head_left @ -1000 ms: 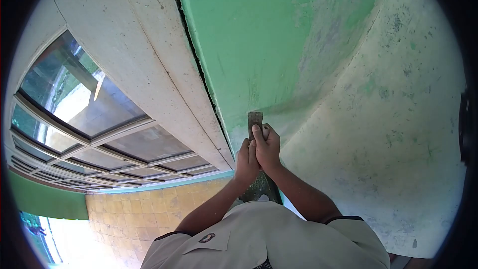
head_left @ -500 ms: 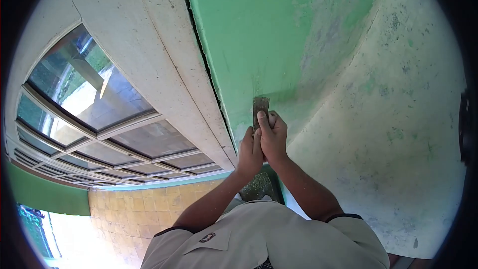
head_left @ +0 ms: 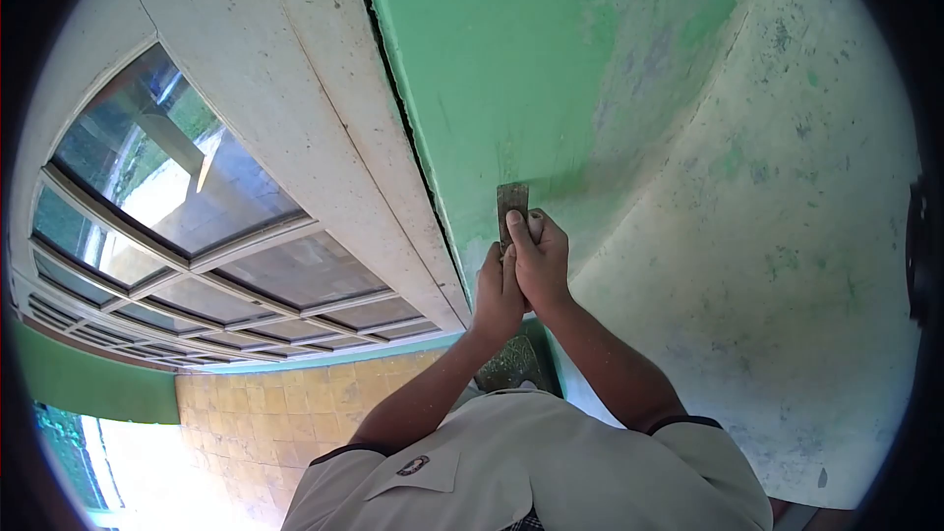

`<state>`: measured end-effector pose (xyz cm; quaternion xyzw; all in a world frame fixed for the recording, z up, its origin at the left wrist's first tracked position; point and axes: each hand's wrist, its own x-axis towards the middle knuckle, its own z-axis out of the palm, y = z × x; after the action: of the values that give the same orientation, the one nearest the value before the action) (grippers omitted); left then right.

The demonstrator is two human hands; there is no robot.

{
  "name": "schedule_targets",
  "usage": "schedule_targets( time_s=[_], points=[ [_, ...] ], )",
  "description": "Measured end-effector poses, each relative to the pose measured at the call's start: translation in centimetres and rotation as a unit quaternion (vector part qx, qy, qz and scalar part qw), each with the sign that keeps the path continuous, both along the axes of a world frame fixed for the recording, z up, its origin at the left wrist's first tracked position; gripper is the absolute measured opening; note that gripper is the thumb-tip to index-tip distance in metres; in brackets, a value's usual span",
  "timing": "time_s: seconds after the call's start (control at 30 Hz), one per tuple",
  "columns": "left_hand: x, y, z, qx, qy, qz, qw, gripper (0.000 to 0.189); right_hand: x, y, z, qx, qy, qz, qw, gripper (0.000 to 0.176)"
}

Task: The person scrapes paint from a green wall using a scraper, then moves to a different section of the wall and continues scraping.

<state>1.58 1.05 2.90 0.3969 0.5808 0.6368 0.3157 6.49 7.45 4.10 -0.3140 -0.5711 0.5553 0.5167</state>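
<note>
Two hands (head_left: pixel 519 270) clamped together on one scraper (head_left: pixel 512 205), one green wall (head_left: pixel 492 69)

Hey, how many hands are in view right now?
2. The left hand is lower in view, touching the right hand, whose thumb lies on the flat scraper by the green wall. No others show.

Your flat, dark grey blade (head_left: pixel 512 205) has moved farther up the smooth green painted wall (head_left: pixel 492 69), your left hand (head_left: pixel 500 290) and right hand (head_left: pixel 539 258) with it; more speckled, dark green surface (head_left: pixel 513 364) shows near that wall's lower end.
</note>
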Motion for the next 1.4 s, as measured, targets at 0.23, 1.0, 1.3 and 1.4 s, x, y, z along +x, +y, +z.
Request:
schedule_targets(
  time_s=[0.23,1.0,1.3,1.4],
  points=[
    [0.7,-1.9,-0.5,0.006,0.039,0.019,0.999,0.033,0.9,-1.9,-0.5,-0.001,-0.047,-0.029,0.998,0.04],
    [1.5,-4.3,-0.5,-0.061,-0.251,-0.067,0.964,0.037,2.5,-3.5,0.5,-0.13,-0.026,0.146,0.98,0.026],
    [0.8,-1.8,-0.5,-0.079,-0.204,-0.026,0.975,0.04,0.4,-0.6,-2.1,-0.055,-0.033,0.103,0.993,0.03],
    [0.8,-1.3,-1.1,-0.065,-0.193,-0.012,0.979,0.039,0.2,-1.1,-0.4,-0.124,0.019,0.118,0.985,0.03]
  ],
)
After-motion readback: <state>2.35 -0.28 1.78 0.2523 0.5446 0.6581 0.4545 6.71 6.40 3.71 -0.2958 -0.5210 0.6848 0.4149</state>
